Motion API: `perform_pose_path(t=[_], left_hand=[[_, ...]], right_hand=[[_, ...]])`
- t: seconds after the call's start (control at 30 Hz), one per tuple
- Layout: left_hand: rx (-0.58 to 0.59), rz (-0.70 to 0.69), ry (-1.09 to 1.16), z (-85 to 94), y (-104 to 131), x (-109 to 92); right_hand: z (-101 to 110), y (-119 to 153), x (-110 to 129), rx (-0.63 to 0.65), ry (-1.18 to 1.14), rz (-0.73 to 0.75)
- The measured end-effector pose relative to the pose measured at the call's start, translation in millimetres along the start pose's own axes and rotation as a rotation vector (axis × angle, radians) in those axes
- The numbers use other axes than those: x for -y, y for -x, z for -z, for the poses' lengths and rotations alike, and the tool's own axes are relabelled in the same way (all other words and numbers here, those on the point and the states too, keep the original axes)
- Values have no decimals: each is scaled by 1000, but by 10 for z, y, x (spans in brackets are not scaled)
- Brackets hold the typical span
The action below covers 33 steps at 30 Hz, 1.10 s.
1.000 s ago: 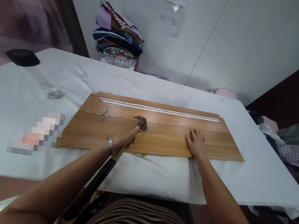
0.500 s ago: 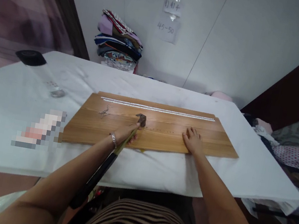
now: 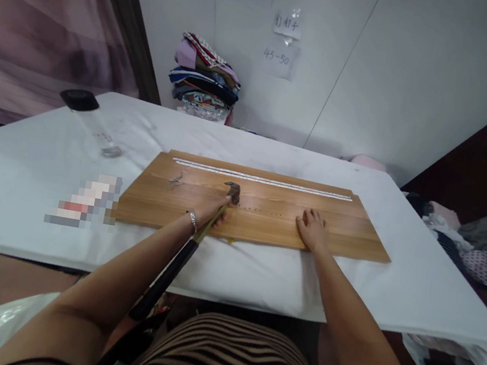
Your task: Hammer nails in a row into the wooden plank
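My left hand (image 3: 216, 210) is closed around the neck of a claw hammer (image 3: 173, 267), close under its dark head. The black handle slants back toward my body, and the head is over the wooden board (image 3: 263, 232). My right hand (image 3: 312, 230) lies on the board's front part with its fingers spread, holding nothing. Between my hands runs a row of small dark dots (image 3: 260, 211), nail heads or holes; I cannot tell which. Several loose nails (image 3: 177, 178) lie in a small heap on the board's left part. Two white measuring strips (image 3: 262, 179) run along its far side.
The board rests on a white-covered table (image 3: 431, 289). On the left lie a clear bottle with a black cap (image 3: 80, 100) and a pixelated object (image 3: 86, 200). A pile of folded cloth (image 3: 207, 80) stands behind the table, near the wall with paper notes (image 3: 280, 58).
The camera view has shifted a little, so the table's left side shows more to the right. My left hand keeps its hold on the hammer, and my right hand stays on the board.
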State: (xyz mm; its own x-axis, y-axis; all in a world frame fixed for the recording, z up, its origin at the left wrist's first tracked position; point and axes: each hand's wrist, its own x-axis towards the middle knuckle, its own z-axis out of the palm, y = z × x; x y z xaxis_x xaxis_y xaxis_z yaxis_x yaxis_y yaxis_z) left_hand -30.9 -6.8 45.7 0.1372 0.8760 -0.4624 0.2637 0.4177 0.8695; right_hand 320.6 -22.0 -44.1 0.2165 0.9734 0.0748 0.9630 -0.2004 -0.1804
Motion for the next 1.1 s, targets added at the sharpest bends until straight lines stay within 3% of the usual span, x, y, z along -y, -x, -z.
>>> perform_pose_path(t=[0.13, 1.1], left_hand=[[5, 81, 80, -22, 12, -35], [15, 74, 109, 19, -5, 4]], right_hand=[[-6, -7, 3, 14, -3, -9], [-18, 5, -31, -7, -46, 21]])
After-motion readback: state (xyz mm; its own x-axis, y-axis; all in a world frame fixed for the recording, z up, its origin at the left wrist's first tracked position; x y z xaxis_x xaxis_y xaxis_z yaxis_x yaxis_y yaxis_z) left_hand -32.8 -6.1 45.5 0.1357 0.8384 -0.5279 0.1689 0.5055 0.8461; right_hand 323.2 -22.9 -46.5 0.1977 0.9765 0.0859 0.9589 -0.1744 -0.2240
